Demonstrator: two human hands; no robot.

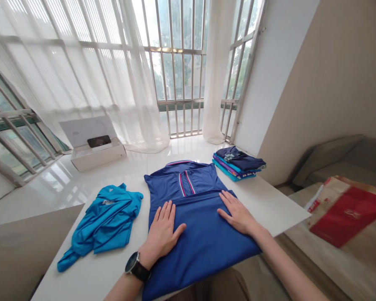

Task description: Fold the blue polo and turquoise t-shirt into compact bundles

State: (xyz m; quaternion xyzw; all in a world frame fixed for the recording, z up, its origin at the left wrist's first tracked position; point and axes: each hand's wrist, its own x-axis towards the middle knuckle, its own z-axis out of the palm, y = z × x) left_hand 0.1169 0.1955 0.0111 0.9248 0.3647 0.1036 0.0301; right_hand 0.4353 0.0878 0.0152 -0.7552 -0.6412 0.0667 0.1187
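A dark blue polo shirt (203, 230) lies partly folded on the white tabletop, its collar toward the window and its lower edge hanging over the near side. Red and white stripes run down the middle of its upper part. My left hand (164, 230) rests flat on the left half of the cloth, thumb held out to the side. On the right half, my right hand (236, 212) also lies flat with its fingers stretched. Left of the polo is a crumpled bright blue shirt (108, 221), touched by neither hand.
Folded clothes (238, 163) form a stack at the table's back right. An open white box (98, 154) with a phone (99, 141) on it stands on the windowsill at the left. Beyond the table's right edge lies a red and brown paper bag (351, 211).
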